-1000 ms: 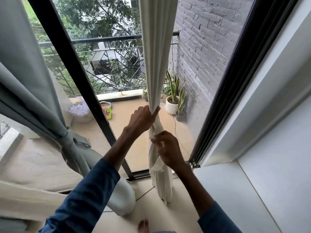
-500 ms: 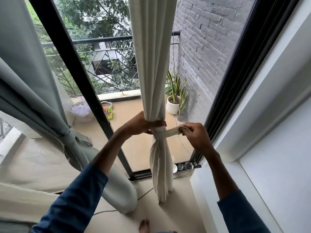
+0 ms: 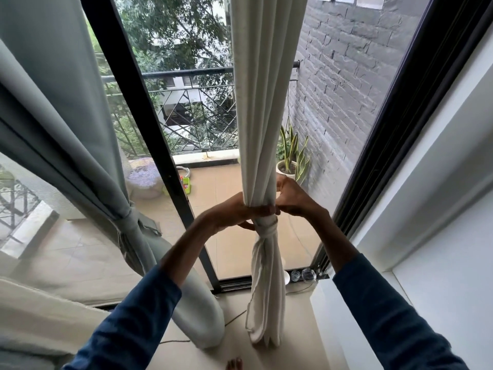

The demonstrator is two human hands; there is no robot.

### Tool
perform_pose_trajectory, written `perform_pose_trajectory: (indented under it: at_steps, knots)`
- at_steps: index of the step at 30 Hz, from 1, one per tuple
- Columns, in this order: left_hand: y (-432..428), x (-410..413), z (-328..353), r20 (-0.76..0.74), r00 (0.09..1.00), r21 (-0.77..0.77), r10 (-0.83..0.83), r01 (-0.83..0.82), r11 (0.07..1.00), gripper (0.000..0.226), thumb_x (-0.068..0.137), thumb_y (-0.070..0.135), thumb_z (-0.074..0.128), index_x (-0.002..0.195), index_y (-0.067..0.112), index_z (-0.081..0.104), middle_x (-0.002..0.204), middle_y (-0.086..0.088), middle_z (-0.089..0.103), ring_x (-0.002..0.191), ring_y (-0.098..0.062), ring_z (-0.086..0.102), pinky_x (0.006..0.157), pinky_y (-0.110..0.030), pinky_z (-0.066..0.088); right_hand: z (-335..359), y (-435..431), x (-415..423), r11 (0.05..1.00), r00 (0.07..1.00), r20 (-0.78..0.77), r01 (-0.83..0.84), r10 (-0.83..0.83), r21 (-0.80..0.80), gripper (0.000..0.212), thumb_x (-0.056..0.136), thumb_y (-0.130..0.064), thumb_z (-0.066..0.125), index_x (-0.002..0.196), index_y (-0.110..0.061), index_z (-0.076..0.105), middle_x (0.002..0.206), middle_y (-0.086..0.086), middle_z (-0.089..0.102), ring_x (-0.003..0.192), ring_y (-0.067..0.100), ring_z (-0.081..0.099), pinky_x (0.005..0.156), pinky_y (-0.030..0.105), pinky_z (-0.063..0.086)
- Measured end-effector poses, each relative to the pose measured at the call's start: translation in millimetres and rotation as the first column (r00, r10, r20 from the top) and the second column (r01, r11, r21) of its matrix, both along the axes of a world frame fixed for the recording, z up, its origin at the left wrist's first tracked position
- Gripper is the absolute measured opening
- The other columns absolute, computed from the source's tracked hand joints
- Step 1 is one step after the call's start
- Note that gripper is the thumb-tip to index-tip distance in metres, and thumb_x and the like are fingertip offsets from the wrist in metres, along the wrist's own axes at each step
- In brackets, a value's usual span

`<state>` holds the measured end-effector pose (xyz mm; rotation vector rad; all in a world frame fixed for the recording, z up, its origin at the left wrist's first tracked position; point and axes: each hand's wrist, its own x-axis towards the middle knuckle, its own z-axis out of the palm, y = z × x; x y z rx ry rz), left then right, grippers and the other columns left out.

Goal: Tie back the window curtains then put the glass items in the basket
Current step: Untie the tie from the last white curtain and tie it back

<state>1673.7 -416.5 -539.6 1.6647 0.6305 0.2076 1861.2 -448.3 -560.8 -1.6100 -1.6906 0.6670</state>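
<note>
Balcony door glass ahead, black frame (image 3: 149, 145) crossing the middle, grey brick wall (image 3: 344, 84) outside right; cream curtain (image 3: 257, 102) hangs gathered at centre; left hand (image 3: 234, 212) wrapped round the bunch from the left, fingers closed on it; right hand (image 3: 293, 200) pressed against its right side, fingertips pinching at the same spot — just above a cream tie band (image 3: 264, 231) looped round the fabric; grey curtain (image 3: 66, 129) already bound at left; two drinking glasses (image 3: 302, 275) on the floor by the door track's right end, beside the curtain foot.
</note>
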Motion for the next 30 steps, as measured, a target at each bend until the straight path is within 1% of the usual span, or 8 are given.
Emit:
perform_pose_trajectory:
  at_steps: [6, 9, 11, 14, 19, 24, 28, 30]
  knots:
    - [-5, -3, -12, 0.026, 0.994, 0.007, 0.105, -0.105, 0.994, 0.031, 0.086, 0.022, 0.075, 0.115, 0.022, 0.065, 0.112, -0.006, 0.071, 0.105, -0.018, 0.069, 0.082, -0.044, 0.061, -17, -4, -5, 0.997, 0.992, -0.124, 0.037, -0.028, 0.071, 0.065, 0.07, -0.016, 0.09, 0.127, -0.008, 0.058, 0.117, 0.0, 0.063, 0.105, 0.015, 0.06, 0.077, 0.004, 0.046]
    - [-8, 1, -18, 0.059, 0.985, 0.012, 0.161, -0.162, 0.987, 0.038, 0.081, 0.029, 0.081, 0.114, 0.015, 0.068, 0.109, -0.009, 0.072, 0.101, -0.019, 0.071, 0.078, -0.038, 0.062, -32, -6, 1, 0.995, 0.969, -0.229, 0.089, -0.095, -0.038, 0.091, 0.062, -0.042, 0.087, 0.138, -0.01, 0.048, 0.128, 0.004, 0.063, 0.11, 0.017, 0.064, 0.08, 0.014, 0.055]
    - [-8, 2, -22, 0.082, 0.976, 0.009, 0.204, -0.205, 0.979, 0.057, 0.072, 0.042, 0.083, 0.114, 0.006, 0.069, 0.11, -0.015, 0.072, 0.102, -0.025, 0.07, 0.08, -0.04, 0.061, -41, -14, 4, 0.979, 0.929, -0.332, 0.109, -0.161, -0.171, 0.082, 0.07, -0.029, 0.087, 0.139, -0.01, 0.047, 0.129, 0.01, 0.063, 0.116, 0.024, 0.064, 0.088, 0.031, 0.06]
    - [-6, 5, -30, 0.082, 0.967, 0.021, 0.24, -0.242, 0.97, 0.065, 0.068, 0.051, 0.083, 0.107, 0.0, 0.071, 0.106, -0.022, 0.071, 0.103, -0.033, 0.069, 0.084, -0.05, 0.06, -54, -31, 2, 0.955, 0.768, -0.627, -0.068, -0.134, -0.287, 0.054, 0.09, -0.002, 0.07, 0.14, -0.003, 0.049, 0.127, 0.021, 0.067, 0.119, 0.034, 0.065, 0.1, 0.049, 0.055]
    - [-6, 10, -37, 0.087, 0.93, 0.109, 0.357, -0.365, 0.924, 0.09, 0.06, 0.068, 0.082, 0.094, -0.014, 0.067, 0.095, -0.031, 0.067, 0.091, -0.042, 0.069, 0.072, -0.056, 0.06, -64, -55, 0, 0.966, 0.442, -0.884, -0.125, -0.15, -0.227, 0.04, 0.106, -0.032, 0.046, 0.137, -0.009, 0.056, 0.129, 0.019, 0.067, 0.121, 0.033, 0.064, 0.106, 0.046, 0.05]
    - [-2, 11, -37, 0.067, 0.886, 0.195, 0.459, -0.463, 0.865, 0.096, 0.057, 0.08, 0.075, 0.08, -0.014, 0.067, 0.077, -0.027, 0.07, 0.071, -0.036, 0.073, 0.066, -0.058, 0.058, -69, -55, -8, 0.995, 0.734, -0.679, -0.074, 0.012, -0.062, 0.042, 0.09, -0.024, 0.075, 0.128, -0.013, 0.063, 0.123, 0.01, 0.072, 0.114, 0.024, 0.069, 0.098, 0.035, 0.055]
    - [-1, 10, -34, -0.007, 0.901, 0.291, 0.435, -0.414, 0.862, 0.093, 0.059, 0.083, 0.068, 0.075, -0.009, 0.068, 0.069, -0.018, 0.072, 0.063, -0.028, 0.073, 0.065, -0.049, 0.061, -69, -47, -15, 0.996, 0.759, -0.648, 0.085, -0.073, -0.012, 0.028, 0.088, -0.007, 0.075, 0.116, -0.003, 0.069, 0.108, 0.009, 0.077, 0.096, 0.019, 0.073, 0.088, 0.031, 0.058]
    - [4, 5, -37, -0.021, 0.943, 0.325, 0.332, -0.308, 0.894, 0.074, 0.07, 0.065, 0.075, 0.079, -0.009, 0.071, 0.074, -0.018, 0.074, 0.068, -0.028, 0.074, 0.067, -0.047, 0.062, -68, -47, -14, 0.995, 0.763, -0.642, 0.096, -0.071, 0.003, 0.024, 0.088, -0.011, 0.075, 0.111, -0.005, 0.071, 0.1, 0.002, 0.078, 0.091, 0.014, 0.072, 0.084, 0.027, 0.057]
